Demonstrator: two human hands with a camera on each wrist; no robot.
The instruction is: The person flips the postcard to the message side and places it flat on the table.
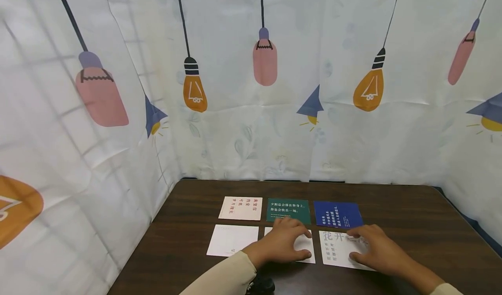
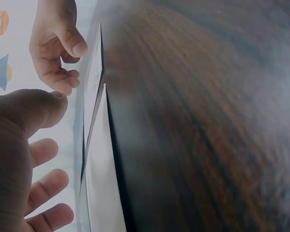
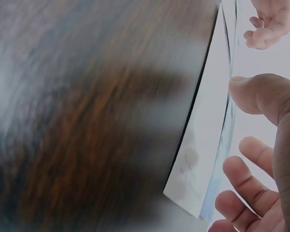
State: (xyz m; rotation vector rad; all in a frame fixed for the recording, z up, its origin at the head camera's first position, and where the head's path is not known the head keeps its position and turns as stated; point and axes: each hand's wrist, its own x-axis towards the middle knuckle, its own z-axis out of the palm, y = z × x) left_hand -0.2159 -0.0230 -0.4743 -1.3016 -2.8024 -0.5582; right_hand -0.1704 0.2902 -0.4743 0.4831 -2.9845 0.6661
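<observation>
My left hand [image 1: 283, 241] is over the white middle card [image 1: 307, 245] of the front row and hides much of it. Its thumb and fingers are spread apart with nothing between them. To the right, my right hand [image 1: 378, 249] is above the right end of a white card with grey printed characters [image 1: 333, 248]. In the right wrist view, that hand's thumb [image 3: 256, 94] and fingers [image 3: 249, 181] are parted beside a white card [image 3: 198, 130], holding nothing. A third white card [image 1: 231, 239] lies left of my left hand.
Behind the front row lie a pale pink card with red characters [image 1: 240, 208], a green card [image 1: 288, 210] and a blue card [image 1: 338, 215]. All rest on a dark wooden table [image 1: 172, 238]. A white curtain printed with lamps [image 1: 235, 147] surrounds it. A black object [image 1: 262, 285] is under my left sleeve.
</observation>
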